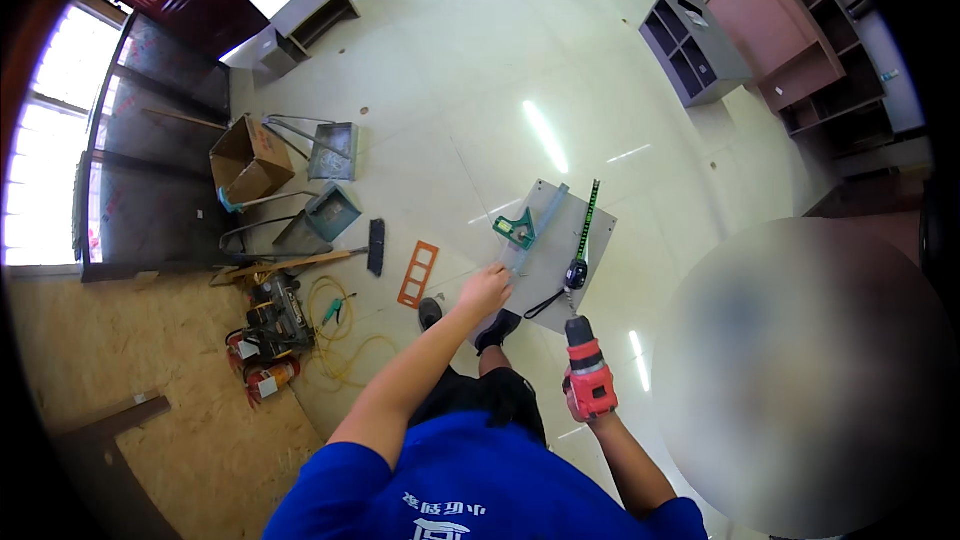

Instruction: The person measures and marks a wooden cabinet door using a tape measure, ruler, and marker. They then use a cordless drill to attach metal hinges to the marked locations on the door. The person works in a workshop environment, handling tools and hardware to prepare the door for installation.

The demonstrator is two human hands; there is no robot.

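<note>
Red cordless drill sits in the right hand, whose grip is wrapped closed around the handle, the nose of the tool pointing up toward the grey panel lying flat on the floor. The left hand reaches out over the near left edge of that panel, fingers curled onto the end of a long pale metal rule; how tightly that grip is closed I cannot tell. The rule runs diagonally across the panel and carries a green square head partway along it. Toward the right side of the panel a tape measure rests with its green-and-black blade drawn out up the panel's length and a dark strap trailing off the near edge. Just short of the panel, the person's dark shoes stand on the pale tiles. Left of the panel lies an orange ladder-shaped template, then a black brush, a coil of yellow hose and a cardboard box. Well beyond the panel to the right stands a grey cubby shelf.
</note>
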